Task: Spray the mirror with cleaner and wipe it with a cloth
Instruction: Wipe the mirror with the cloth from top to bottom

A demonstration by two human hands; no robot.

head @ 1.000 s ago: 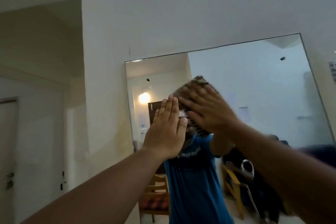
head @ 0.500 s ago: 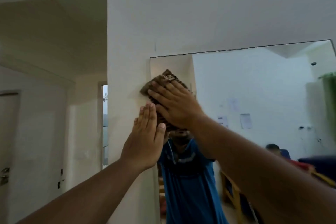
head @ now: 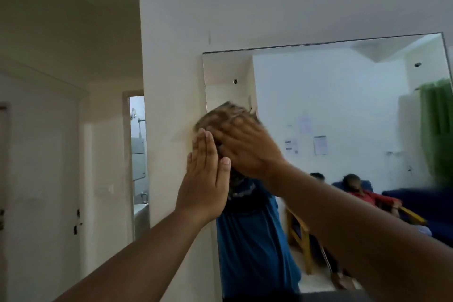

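Note:
A frameless mirror (head: 343,110) hangs on the cream wall, filling the right half of the head view. My right hand (head: 247,147) presses a brown cloth (head: 220,115) flat against the mirror's left edge, the cloth lapping over onto the wall. The cloth and fingers are blurred by motion. My left hand (head: 203,179) is raised beside it, fingers straight and together, palm toward the mirror's left edge, holding nothing. No spray bottle is in view.
The wall (head: 171,81) ends in a corner at the left, beside a hallway with a white door (head: 36,203) and a narrow doorway (head: 138,154). The mirror reflects a person in a blue shirt, seated people, wooden chairs and a green curtain.
My right hand has carried the cloth from mid-mirror to the left edge, then slightly down. My left hand has stayed flat beside it. The view has shifted so the mirror sits further right.

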